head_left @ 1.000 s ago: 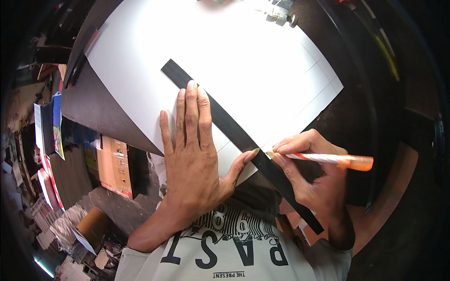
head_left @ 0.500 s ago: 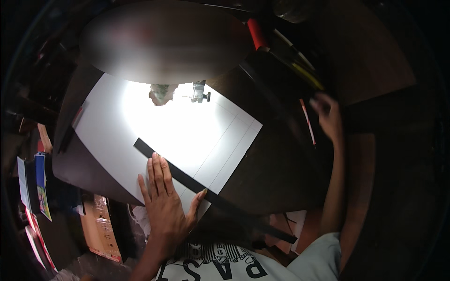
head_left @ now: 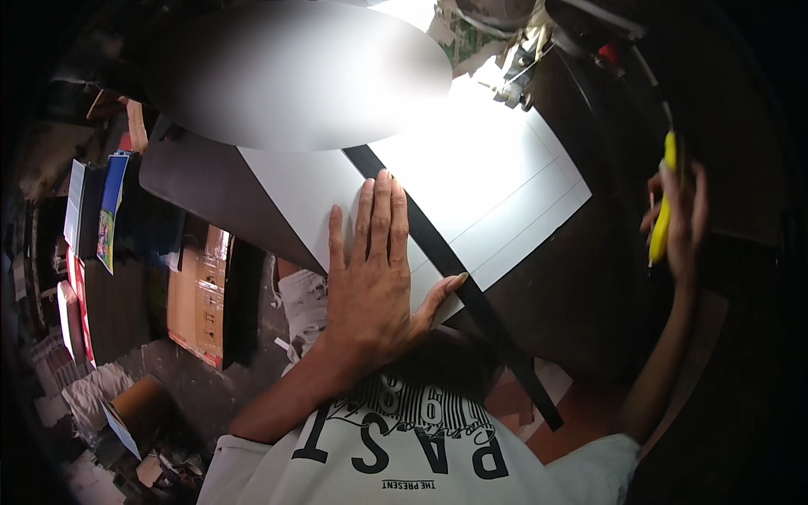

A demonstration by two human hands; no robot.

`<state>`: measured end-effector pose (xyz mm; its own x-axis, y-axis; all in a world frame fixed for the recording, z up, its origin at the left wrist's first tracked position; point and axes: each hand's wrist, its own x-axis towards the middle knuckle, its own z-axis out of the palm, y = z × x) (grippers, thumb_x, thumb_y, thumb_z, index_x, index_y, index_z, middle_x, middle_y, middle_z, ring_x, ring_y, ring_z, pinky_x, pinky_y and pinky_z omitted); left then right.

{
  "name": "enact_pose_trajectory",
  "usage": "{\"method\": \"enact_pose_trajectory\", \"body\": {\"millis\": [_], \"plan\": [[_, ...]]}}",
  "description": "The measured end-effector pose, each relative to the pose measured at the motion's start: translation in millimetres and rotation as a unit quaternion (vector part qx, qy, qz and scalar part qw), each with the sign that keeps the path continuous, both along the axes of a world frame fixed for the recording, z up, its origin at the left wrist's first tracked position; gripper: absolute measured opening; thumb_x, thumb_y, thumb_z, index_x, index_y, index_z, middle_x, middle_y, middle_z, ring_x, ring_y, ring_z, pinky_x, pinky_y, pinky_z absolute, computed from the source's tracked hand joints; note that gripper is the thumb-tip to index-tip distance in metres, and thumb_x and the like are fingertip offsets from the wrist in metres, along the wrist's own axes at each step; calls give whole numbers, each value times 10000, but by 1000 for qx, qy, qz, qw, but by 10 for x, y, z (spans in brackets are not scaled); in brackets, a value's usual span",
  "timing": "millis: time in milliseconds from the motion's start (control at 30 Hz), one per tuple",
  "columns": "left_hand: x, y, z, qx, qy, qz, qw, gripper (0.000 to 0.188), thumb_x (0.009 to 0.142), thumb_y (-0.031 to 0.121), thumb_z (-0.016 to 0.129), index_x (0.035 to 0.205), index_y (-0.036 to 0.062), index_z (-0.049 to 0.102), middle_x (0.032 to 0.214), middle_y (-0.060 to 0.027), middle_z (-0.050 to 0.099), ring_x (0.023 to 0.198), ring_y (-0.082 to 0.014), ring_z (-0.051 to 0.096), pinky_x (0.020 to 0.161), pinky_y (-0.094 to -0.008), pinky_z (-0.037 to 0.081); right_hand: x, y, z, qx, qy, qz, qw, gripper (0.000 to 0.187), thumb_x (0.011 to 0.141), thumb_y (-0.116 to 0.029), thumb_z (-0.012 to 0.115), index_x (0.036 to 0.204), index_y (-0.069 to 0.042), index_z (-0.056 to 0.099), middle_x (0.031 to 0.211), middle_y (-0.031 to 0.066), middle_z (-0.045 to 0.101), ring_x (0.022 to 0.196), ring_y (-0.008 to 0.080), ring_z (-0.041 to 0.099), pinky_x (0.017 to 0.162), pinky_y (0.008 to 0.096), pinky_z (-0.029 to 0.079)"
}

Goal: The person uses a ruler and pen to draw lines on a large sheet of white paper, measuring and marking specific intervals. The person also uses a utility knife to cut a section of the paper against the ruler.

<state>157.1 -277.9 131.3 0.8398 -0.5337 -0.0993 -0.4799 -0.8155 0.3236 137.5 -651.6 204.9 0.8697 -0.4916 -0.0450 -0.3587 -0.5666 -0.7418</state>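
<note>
A white sheet of paper (head_left: 505, 189) with thin ruled lines lies at a slant on the dark table. Across it runs a long black ruler (head_left: 442, 252), whose near end juts past the table edge toward my shirt. My left hand (head_left: 370, 261) lies flat, fingers spread, pressing along the ruler's left side with the thumb on it. To the right, my right hand (head_left: 686, 210) is closed around a slim yellow cutter (head_left: 661, 223), raised away from the paper. A thin pale and red piece shows behind those fingers, mostly hidden.
A lamp glares over the sheet, its clamp (head_left: 515, 88) at the far side. A blurred pale oval blocks the upper left. On the left stand a cardboard box (head_left: 195, 295), upright books (head_left: 109, 210) and a brown roll (head_left: 141, 404).
My right hand has reached the yellow cutter and picked it up. My left hand stays on the ruler. The whole view has shifted, so the sheet appears farther right and higher.
</note>
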Motion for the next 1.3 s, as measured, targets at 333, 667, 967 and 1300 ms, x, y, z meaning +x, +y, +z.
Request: {"method": "enact_pose_trajectory", "body": {"millis": [333, 667, 967, 1300], "plan": [[-10, -21, -11, 45, 22, 2, 999, 1107, 933, 664, 546, 1591, -88, 70, 1672, -286, 63, 1581, -369, 2, 1253, -557, -25, -693, 1694, -336, -82, 32, 255, 963, 309, 923, -38, 696, 1193, 55, 577, 887, 208, 627, 718, 388, 677, 600, 428, 540], [-2, -9, 5, 42, 44, 1, 998, 1105, 931, 629, 567, 1594, -81, 41, 1674, -285, 32, 1580, -369, -36, 1249, -561, -58, -656, 1764, -325, -114, 91, 314, 938, 412, 896, -34, 715, 1260, 51, 540, 844, 168, 588, 634, 340, 667, 533, 400, 545], [2, -28, 17, 35, 48, 2, 998, 1094, 931, 601, 589, 1594, -82, 49, 1674, -278, 50, 1579, -373, -16, 1252, -567, -31, -677, 1889, -245, -171, 127, 303, 929, 434, 889, -28, 718, 1268, 46, 521, 816, 163, 582, 604, 310, 668, 508, 404, 538], [8, -114, 78, 35, 46, 16, 998, 1046, 944, 548, 592, 1589, -94, 76, 1671, -273, 86, 1576, -386, 27, 1250, -578, 3, -414, 1903, 51, -209, 300, 318, 875, 267, 1032, -245, 581, 1163, -34, 483, 678, 127, 627, 628, 356, 714, 563, 456, 568]]}}
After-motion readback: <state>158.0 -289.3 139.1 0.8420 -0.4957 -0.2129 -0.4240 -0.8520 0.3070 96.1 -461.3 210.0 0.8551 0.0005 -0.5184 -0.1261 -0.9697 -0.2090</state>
